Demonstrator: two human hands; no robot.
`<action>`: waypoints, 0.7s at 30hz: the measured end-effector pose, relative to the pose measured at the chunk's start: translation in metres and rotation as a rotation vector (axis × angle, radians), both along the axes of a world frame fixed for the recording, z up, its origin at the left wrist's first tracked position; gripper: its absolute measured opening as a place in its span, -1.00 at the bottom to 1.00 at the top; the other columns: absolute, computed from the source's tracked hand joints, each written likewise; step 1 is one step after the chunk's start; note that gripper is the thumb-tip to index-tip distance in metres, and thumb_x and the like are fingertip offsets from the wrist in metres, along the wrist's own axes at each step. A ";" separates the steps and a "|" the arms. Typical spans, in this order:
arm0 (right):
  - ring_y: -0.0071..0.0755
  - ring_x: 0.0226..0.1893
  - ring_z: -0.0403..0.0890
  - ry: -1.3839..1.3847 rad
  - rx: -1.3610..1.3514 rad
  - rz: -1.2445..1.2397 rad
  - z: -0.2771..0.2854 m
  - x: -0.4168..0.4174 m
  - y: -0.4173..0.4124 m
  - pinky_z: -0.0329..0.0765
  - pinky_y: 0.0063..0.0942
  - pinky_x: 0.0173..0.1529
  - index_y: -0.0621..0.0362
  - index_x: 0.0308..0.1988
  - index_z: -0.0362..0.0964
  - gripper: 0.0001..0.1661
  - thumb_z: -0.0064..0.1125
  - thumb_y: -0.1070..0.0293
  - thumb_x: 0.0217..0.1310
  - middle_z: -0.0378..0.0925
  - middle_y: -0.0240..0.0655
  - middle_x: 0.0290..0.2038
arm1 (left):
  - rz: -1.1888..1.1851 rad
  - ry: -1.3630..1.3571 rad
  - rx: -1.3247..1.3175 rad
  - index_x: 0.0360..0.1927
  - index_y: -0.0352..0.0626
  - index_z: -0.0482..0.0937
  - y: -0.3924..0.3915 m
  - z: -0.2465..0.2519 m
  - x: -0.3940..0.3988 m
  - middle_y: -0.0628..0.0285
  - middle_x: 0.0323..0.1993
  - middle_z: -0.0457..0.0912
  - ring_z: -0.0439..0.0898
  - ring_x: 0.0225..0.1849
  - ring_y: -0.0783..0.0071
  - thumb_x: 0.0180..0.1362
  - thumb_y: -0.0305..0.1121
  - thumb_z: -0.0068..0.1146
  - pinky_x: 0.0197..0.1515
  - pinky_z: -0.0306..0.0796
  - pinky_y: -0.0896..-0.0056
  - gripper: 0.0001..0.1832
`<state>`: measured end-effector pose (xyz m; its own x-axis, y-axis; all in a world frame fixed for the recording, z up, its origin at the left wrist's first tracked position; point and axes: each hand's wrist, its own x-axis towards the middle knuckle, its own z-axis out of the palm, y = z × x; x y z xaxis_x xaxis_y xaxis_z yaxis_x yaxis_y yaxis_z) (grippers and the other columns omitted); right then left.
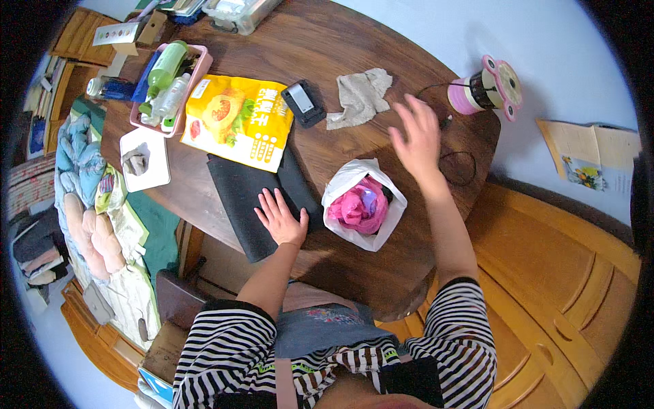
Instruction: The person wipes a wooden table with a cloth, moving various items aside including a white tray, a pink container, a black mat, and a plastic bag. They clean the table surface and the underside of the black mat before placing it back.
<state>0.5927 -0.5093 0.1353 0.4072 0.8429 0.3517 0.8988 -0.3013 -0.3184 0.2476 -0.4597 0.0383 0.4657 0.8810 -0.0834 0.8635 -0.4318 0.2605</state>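
My left hand [281, 217] lies flat, fingers spread, on a folded black mat or cloth [235, 204] near the table's edge. Raised to the right, my right hand [419, 138] holds nothing and its fingers are apart. Between the two hands, nearer me, stands a white bag [342, 230] with a bunched pink plastic bag [352, 207] inside. A crumpled grey cloth [360, 97] is just left of my right fingertips. The yellow food package [237, 120] overlaps the top of the black material, and a black device with a grey panel [304, 104] sits beside it.
A pink basket [204, 61] of bottles stands at the left, with a white tray [158, 171] below it. At the right is a pink and white round object [465, 94] with a black cord. A clear plastic box [248, 18] sits at the far edge of the wooden table [327, 41].
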 end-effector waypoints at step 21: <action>0.24 0.45 -0.22 0.086 -0.317 -0.754 -0.147 0.123 0.263 -0.26 0.21 0.42 0.01 0.43 -0.12 -0.09 -0.18 -0.26 0.31 -0.14 0.03 0.44 | -0.607 -0.002 -0.146 0.19 0.25 0.48 0.113 0.004 -0.084 0.04 0.36 0.26 0.19 0.38 -0.03 -0.13 -0.10 0.29 0.24 0.11 -0.11 -0.32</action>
